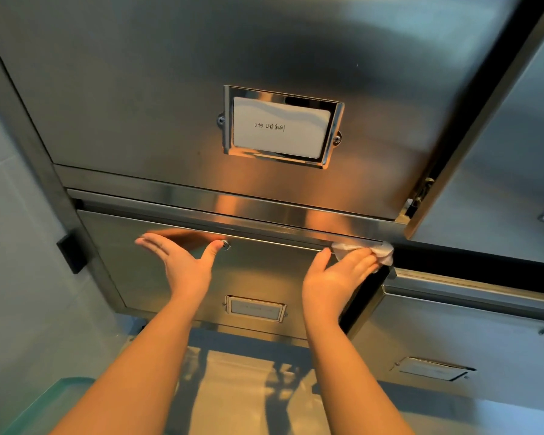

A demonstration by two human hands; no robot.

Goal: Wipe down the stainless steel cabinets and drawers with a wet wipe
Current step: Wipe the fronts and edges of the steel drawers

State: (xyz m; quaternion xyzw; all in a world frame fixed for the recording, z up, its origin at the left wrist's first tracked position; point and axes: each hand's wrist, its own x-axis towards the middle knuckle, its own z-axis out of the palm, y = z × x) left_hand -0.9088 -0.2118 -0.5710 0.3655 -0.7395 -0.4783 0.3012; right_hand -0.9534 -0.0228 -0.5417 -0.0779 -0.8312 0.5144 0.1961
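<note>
From the head camera, looking down the face of the steel unit, the right hand (339,274) pressed a crumpled white wet wipe (380,251) against the top right corner of the lower drawer (176,277), its fingers curled over the cloth just under the horizontal rail (233,208) that parts this drawer from the cabinet door (139,89) above. The left hand (182,262) was released and held nothing — fingers straight and spread, hovering at or lightly against the drawer's upper edge, thumb tip beside the small round lock (225,245). A label holder (281,127) with a handwritten card sat on the upper door, and a smaller one (255,309) on the drawer front. The wipe seemed to be working the corner at the end of the top edge. To do it well, I would keep the cloth flat under the fingertips, run long overlapping passes along the grain of the steel, steady the drawer with the free hand so it cannot slide, and work around the lock and label frame — where grime tends to collect.
</note>
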